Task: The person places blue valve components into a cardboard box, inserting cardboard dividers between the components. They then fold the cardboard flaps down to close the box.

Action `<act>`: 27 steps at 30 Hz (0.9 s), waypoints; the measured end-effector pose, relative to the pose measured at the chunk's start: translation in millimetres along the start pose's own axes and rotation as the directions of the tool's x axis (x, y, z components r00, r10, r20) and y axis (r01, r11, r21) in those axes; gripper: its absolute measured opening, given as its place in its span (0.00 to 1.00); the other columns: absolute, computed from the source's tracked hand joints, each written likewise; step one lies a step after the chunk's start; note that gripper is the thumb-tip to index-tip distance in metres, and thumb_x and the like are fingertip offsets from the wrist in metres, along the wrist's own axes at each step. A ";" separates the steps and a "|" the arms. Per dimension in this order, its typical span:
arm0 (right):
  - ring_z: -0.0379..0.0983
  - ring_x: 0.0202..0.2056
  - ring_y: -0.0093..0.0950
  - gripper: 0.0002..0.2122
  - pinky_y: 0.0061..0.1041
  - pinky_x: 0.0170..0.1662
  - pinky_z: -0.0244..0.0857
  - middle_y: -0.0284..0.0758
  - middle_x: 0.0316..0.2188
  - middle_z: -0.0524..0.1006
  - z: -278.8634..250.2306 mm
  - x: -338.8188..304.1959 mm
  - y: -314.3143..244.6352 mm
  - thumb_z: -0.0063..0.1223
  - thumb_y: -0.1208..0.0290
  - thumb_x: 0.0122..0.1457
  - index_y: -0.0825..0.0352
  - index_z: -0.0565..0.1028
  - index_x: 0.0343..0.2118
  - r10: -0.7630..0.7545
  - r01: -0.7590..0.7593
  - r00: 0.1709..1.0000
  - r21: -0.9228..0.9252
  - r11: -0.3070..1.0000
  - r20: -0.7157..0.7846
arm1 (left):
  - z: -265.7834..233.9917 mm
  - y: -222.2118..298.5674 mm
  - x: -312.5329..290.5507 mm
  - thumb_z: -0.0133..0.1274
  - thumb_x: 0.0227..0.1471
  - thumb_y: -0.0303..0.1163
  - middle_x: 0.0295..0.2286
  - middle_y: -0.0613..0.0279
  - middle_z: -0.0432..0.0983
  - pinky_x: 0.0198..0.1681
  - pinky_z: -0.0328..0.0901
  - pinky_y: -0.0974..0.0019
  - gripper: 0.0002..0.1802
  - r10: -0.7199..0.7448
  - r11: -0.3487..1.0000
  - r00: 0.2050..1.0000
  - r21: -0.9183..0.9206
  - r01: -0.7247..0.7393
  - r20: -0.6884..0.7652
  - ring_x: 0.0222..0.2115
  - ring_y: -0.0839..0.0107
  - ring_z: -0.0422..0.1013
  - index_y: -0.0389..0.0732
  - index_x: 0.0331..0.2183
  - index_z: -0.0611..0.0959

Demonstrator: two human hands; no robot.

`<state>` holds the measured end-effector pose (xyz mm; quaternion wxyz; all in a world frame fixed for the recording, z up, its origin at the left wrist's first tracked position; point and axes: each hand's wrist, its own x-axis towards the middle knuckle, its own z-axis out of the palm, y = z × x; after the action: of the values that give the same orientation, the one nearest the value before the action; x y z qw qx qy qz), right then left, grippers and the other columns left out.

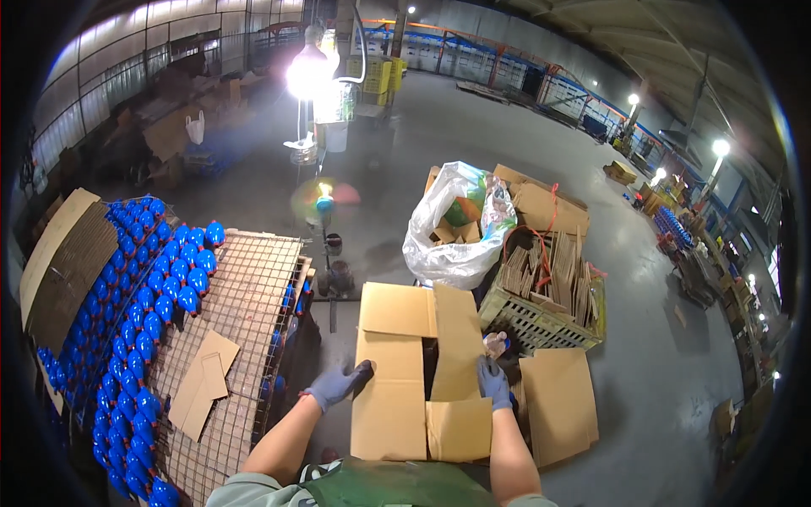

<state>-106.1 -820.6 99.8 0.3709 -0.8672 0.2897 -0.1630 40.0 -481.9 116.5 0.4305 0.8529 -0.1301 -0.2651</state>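
Note:
A brown cardboard box (387, 397) with its flaps folded outward stands right before me, a dark gap showing between the flaps. My left hand (336, 385), in a grey-blue glove, grips the left flap's edge, thumb on top and the other fingers hidden below. At the right side, my gloved right hand (494, 384) holds the edge of the box, its fingers partly hidden. Just beyond the right hand is a small clear, shiny object (496, 343), too small to name. A flat cardboard piece (559, 406) lies to the right of that hand.
To the left, a wire-grid rack (232, 287) bears rows of glossy blue rounded pieces (145, 345) and loose cardboard sheets (203, 387). Ahead stand a plastic-lined container (452, 262) and a crate (541, 334) of cardboard strips. A bright lamp (311, 76) hangs ahead.

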 end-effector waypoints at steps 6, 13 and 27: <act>0.68 0.51 0.30 0.21 0.29 0.54 0.61 0.36 0.52 0.71 -35.0 -54.0 -41.7 0.35 0.58 0.68 0.68 0.68 0.55 -0.028 0.101 0.995 0.918 0.383 -0.097 | -34.2 76.8 -83.4 0.63 0.47 0.49 0.39 0.51 0.78 0.46 0.68 0.61 0.44 0.375 0.837 0.924 -0.400 -0.372 -0.075 0.40 0.63 0.75 0.39 0.59 0.63; 0.64 0.56 0.32 0.27 0.33 0.60 0.56 0.39 0.56 0.68 -32.2 -82.6 6.3 0.31 0.50 0.68 0.66 0.61 0.61 0.092 -0.146 0.986 0.988 0.051 0.141 | -39.7 -80.8 -42.3 0.47 0.49 0.28 0.45 0.56 0.76 0.54 0.61 0.65 0.23 0.317 0.806 0.946 -0.546 -0.230 0.069 0.50 0.65 0.69 0.36 0.49 0.78; 0.66 0.54 0.40 0.34 0.41 0.54 0.62 0.36 0.55 0.70 -7.1 -127.0 -76.1 0.55 0.57 0.50 0.54 0.61 0.62 0.021 0.286 0.784 -0.391 0.875 0.620 | 48.9 -34.3 22.1 0.59 0.50 0.44 0.38 0.53 0.78 0.43 0.68 0.68 0.45 0.115 0.881 0.873 -0.455 0.131 0.473 0.39 0.68 0.74 0.31 0.61 0.58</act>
<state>-179.6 -703.0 152.1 0.2122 -0.9543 0.1221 0.1717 30.4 -504.0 57.5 0.5776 0.6274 -0.1620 -0.4965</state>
